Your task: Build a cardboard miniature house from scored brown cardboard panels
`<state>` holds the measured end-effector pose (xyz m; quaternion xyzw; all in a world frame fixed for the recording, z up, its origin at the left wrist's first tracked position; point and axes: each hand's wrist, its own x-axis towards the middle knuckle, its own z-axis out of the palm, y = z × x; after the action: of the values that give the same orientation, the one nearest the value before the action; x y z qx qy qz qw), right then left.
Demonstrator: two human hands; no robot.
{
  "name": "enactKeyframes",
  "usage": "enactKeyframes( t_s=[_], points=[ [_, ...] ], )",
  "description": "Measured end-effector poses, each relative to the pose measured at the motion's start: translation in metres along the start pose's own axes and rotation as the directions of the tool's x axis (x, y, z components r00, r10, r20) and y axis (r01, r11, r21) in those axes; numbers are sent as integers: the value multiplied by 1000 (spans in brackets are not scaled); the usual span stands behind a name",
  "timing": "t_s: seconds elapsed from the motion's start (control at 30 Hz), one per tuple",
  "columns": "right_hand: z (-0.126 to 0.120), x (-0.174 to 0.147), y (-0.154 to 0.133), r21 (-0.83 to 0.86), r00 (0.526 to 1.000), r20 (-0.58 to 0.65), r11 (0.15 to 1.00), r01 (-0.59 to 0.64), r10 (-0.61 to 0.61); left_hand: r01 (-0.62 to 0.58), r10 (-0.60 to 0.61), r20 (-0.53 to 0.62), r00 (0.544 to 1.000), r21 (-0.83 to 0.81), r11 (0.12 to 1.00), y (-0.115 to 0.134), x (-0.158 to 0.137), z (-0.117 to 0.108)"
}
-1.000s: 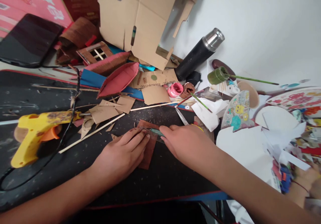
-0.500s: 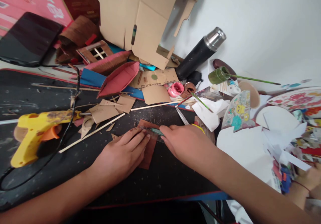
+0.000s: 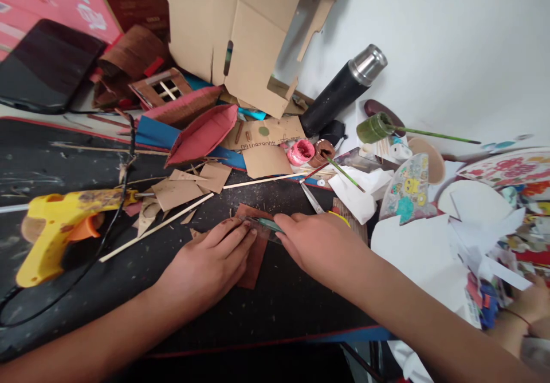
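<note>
My left hand (image 3: 217, 257) lies over a strip of reddish-brown cardboard (image 3: 256, 263), its fingers stretched out and pressing the strip onto the black tabletop. A clear ruler-like strip (image 3: 275, 238) crosses the cardboard and runs under both hands. My right hand (image 3: 320, 243) is closed around a slim teal craft knife (image 3: 267, 223), which points left toward my left fingertips. The knife's tip is too small to make out. Just behind my right hand lie scissors (image 3: 312, 198) with a yellow handle, partly hidden by it.
A yellow glue gun (image 3: 60, 228) with its black cable lies left. Cardboard scraps (image 3: 180, 191) and a thin wooden stick (image 3: 158, 225) sit between. Behind stand open pink paint (image 3: 301, 152), brown paint (image 3: 323, 153) and a black flask (image 3: 339, 91). Another person's hand (image 3: 530, 303) is at far right.
My hands, the knife and the cardboard hold almost the same place. At the far right, the other person's hand has moved slightly up. The view has shifted a little.
</note>
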<state>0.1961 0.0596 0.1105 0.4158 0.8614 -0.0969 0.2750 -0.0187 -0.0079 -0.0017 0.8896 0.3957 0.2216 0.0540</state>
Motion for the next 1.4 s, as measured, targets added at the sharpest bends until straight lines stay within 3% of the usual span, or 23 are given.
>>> enactKeyframes(
  t_s=[0.53, 1.13, 1.4],
  points=[
    [-1, 2, -3, 4, 1000, -3, 1000, -5, 5, -18, 19, -12, 1000, 36, 999, 0, 2, -1],
    [-28, 6, -13, -7, 995, 101, 1000, 12, -11, -26, 27, -11, 1000, 65, 998, 0, 1, 0],
    [-27, 3, -12, -16, 992, 129, 1000, -10, 12, -41, 42, -11, 999, 103, 994, 0, 0, 1]
  ],
)
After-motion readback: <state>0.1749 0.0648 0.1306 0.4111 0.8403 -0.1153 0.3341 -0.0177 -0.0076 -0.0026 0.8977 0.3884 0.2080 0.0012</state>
